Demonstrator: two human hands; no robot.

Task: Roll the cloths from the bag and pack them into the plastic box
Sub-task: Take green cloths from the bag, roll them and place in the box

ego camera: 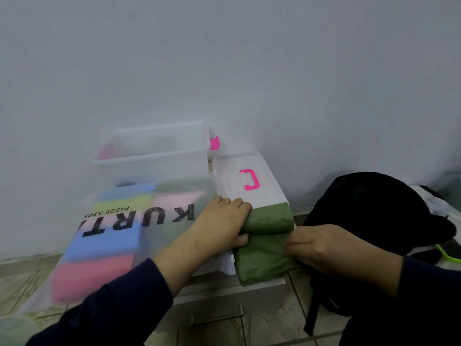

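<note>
Lying between both hands: green cloth (265, 242), half rolled, left hand (222, 224) gripping.

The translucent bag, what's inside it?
Through the translucent bag show folded cloths in blue, pink, yellow-green and pale green. Its frosted plastic and printed lettering hide how many there are.

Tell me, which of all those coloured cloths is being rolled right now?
The green cloth, gripped by the left hand and right hand. The blue, pink and yellow-green ones lie folded inside the translucent bag.
</note>
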